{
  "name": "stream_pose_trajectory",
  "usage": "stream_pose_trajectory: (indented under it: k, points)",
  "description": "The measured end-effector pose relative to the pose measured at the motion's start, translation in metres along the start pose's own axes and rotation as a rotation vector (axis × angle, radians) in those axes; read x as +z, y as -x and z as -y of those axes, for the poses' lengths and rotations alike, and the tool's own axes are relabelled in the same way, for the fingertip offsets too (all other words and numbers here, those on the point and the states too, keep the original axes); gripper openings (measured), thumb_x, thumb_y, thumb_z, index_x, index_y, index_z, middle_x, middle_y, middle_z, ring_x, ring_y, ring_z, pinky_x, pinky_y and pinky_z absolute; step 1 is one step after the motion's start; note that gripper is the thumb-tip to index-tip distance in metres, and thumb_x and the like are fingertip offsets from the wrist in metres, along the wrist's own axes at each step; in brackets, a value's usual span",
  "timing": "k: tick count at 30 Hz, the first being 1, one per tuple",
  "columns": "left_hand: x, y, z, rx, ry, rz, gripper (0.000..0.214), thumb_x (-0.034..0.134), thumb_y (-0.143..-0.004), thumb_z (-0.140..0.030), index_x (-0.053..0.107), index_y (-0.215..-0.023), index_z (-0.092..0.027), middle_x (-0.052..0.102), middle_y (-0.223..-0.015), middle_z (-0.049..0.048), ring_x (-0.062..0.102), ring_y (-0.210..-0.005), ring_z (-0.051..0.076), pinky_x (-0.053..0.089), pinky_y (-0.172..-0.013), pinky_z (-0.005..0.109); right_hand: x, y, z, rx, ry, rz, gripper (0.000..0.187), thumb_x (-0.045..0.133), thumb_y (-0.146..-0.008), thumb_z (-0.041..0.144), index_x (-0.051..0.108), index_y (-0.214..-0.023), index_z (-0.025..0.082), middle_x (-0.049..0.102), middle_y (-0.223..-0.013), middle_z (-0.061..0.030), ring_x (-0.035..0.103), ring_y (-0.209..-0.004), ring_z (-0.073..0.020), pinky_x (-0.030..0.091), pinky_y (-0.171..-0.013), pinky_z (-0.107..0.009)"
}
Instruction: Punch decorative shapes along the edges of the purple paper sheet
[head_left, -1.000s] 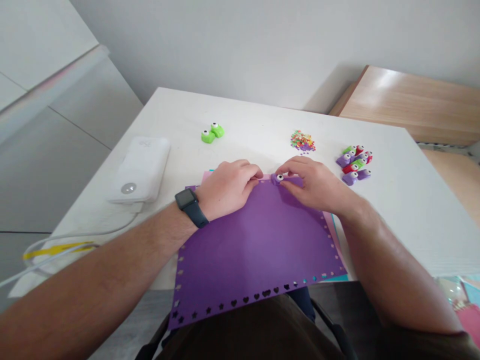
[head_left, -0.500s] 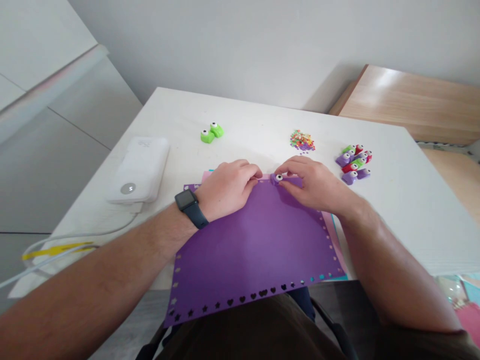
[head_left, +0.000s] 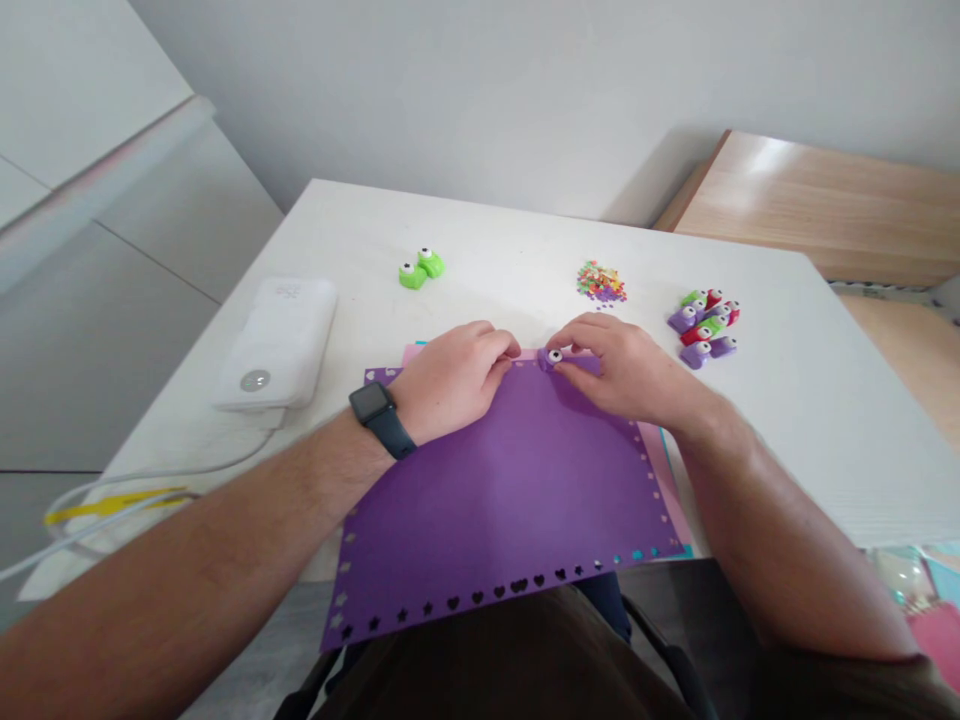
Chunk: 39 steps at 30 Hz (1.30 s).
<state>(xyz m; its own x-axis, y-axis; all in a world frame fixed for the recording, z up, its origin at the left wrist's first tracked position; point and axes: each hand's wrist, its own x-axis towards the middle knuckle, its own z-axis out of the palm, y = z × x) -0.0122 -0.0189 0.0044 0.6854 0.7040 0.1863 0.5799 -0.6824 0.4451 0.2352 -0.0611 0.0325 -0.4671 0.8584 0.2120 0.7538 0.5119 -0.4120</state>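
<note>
A purple sheet of paper (head_left: 495, 480) lies over pink and blue sheets, its near edge jutting past the table toward my lap. Star and heart holes run along its borders. At its far edge, my left hand (head_left: 461, 370) pinches the paper between thumb and fingers. Just to the right, my right hand (head_left: 607, 360) grips a small purple craft punch (head_left: 550, 358) with a white button, set on that same edge. The punch's mouth is hidden from view.
Behind the paper sit two green punches (head_left: 421, 268) and a pile of coloured paper cutouts (head_left: 600, 283). Several red, green and purple punches (head_left: 705, 328) cluster at the right. A white power bank (head_left: 277, 345) with a cable (head_left: 180, 468) is at the left.
The purple sheet's near part has shifted slightly left. Both hands keep their grip at the far edge, almost unmoved, with the punch still there.
</note>
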Motion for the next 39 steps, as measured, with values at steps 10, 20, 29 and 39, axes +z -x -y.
stream_pose_trajectory:
  k: [10,20,29,39]
  points:
    - [0.0007,0.0002,-0.0005,0.010,-0.014,-0.007,0.026,0.049,-0.103,-0.019,0.073,-0.111,-0.016,0.075,-0.109,0.0112,0.071,-0.105,0.027,0.057,-0.097,0.043,-0.0003,0.0000,0.0010,0.007,0.015,0.004,0.019,0.064,-0.096,0.019,0.075,-0.112,0.019,0.076,-0.107,-0.0114,0.070,-0.100,-0.0270,0.054,-0.094,-0.043]
    - [0.0004,-0.0001,-0.0001,0.033,-0.052,-0.060,0.026,0.050,-0.105,-0.022,0.074,-0.112,-0.014,0.072,-0.107,0.0128,0.068,-0.104,0.028,0.056,-0.097,0.046,-0.0003,0.0016,-0.0008,-0.008,0.021,-0.022,0.019,0.066,-0.098,0.023,0.076,-0.113,0.020,0.077,-0.108,-0.0108,0.070,-0.101,-0.0264,0.054,-0.095,-0.042]
    - [0.0025,0.0037,-0.0044,0.187,-0.063,-0.125,0.041,0.050,-0.106,-0.017,0.064,-0.144,-0.017,0.069,-0.122,0.0130,0.063,-0.113,0.027,0.053,-0.103,0.048,-0.0061,0.0041,0.0027,-0.082,0.051,-0.115,0.022,0.064,-0.092,0.014,0.083,-0.102,0.018,0.078,-0.101,-0.0103,0.071,-0.095,-0.0255,0.056,-0.090,-0.040]
    - [0.0084,0.0034,-0.0060,0.275,-0.069,-0.072,0.044,0.048,-0.106,-0.016,0.062,-0.148,-0.020,0.068,-0.128,0.0140,0.062,-0.117,0.028,0.053,-0.104,0.049,-0.0061,0.0050,0.0086,-0.083,0.127,-0.018,0.025,0.061,-0.090,0.011,0.085,-0.095,0.017,0.074,-0.090,-0.0105,0.067,-0.087,-0.0244,0.052,-0.082,-0.038]
